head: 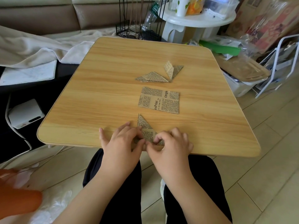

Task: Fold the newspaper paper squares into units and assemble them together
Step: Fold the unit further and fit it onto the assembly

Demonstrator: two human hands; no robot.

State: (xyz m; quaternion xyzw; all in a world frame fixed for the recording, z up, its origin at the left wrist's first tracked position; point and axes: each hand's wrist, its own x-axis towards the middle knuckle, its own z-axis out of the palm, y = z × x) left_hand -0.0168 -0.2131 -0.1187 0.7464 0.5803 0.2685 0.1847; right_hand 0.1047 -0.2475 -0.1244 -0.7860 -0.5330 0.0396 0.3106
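A partly folded newspaper-print piece [145,128] lies at the near edge of the wooden table [97,94], its pointed tip aimed away from me. My left hand [123,141] pinches its left lower part with thumb and fingers. My right hand [171,143] pinches its lower right corner, fingers curled over the paper. A flat unfolded newspaper square [159,101] lies just beyond. Further back sit two folded units: a flat triangular one [152,77] and an upright winged one [172,69], touching at their tips.
A white round side table [199,20] with bottles and a black wire rack [137,29] stand behind the table. A towel-draped sofa [32,46] is at left, a white box [25,113] on the floor left, and cluttered bins and a white frame at right.
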